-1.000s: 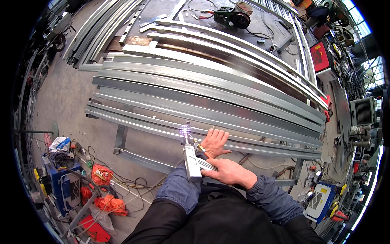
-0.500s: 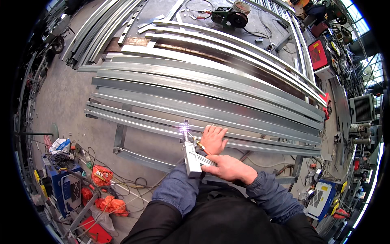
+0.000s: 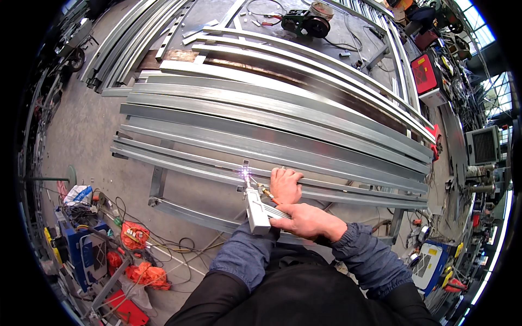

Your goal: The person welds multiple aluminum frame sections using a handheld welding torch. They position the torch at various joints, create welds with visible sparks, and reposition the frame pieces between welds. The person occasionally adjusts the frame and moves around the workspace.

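My right hand (image 3: 312, 221) wraps around the handle of a silver-grey, box-bodied welding torch (image 3: 256, 212). A bright violet-white spark (image 3: 245, 172) glows at the torch tip, on the nearest galvanized steel rails (image 3: 190, 164). Alongside the nozzle runs a thin brass-coloured tube (image 3: 265, 190). A small square metal piece (image 3: 246, 163) sticks up just beyond the spark. My left hand (image 3: 285, 187) lies palm down across the near rails, right of the spark, its fingers stretched forward. The left wrist is partly hidden behind the torch and right hand.
Long steel profiles (image 3: 261, 117) lie side by side beyond the near rails, over a metal frame (image 3: 157, 182). A blue welding machine (image 3: 87, 252), cables and orange bags (image 3: 147, 274) are at lower left. A blue-and-white machine (image 3: 429, 265) stands at right. A wire feeder (image 3: 307, 24) sits far back.
The view has shifted slightly. My left hand's fingers lie closer together on the rails. The torch stays in my right hand with its tip still sparking at the rails.
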Demonstrator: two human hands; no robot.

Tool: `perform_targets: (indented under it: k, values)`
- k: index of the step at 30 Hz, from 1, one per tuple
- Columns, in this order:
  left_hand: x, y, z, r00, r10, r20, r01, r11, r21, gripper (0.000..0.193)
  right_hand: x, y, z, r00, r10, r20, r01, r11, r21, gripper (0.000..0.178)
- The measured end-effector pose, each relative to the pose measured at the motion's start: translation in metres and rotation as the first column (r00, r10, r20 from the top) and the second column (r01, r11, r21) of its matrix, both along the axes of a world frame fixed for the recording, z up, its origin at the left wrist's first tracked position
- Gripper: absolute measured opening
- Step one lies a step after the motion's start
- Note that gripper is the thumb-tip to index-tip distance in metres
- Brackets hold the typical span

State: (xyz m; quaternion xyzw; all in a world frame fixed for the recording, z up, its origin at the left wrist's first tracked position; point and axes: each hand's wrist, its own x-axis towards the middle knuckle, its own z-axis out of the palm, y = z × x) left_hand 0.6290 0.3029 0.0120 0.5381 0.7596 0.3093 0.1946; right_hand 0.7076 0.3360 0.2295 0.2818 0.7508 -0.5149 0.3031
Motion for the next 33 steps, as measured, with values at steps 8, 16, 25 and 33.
perform_targets:
  k: [8,16,25,33]
  values:
    - [0.001,0.0,0.003,1.0,0.01,-0.018,-0.01,1.0,0.003,0.034,-0.002,0.001,0.01,0.999,0.015,0.031,-0.015,1.0,0.01,0.062]
    - [0.002,-0.001,-0.002,1.0,0.011,-0.006,-0.011,1.0,-0.002,0.034,0.001,-0.004,0.006,1.0,0.008,0.016,-0.008,1.0,0.019,0.062]
    - [0.0,-0.005,-0.006,0.977,-0.062,-0.203,0.101,0.977,0.186,0.035,0.025,0.002,0.025,0.999,-0.041,0.025,0.042,0.998,-0.056,0.068]
    - [0.001,0.001,0.008,0.946,-0.098,-0.309,0.124,0.99,0.064,0.043,0.102,0.083,0.085,0.955,-0.259,0.146,0.295,0.775,-0.559,0.055]
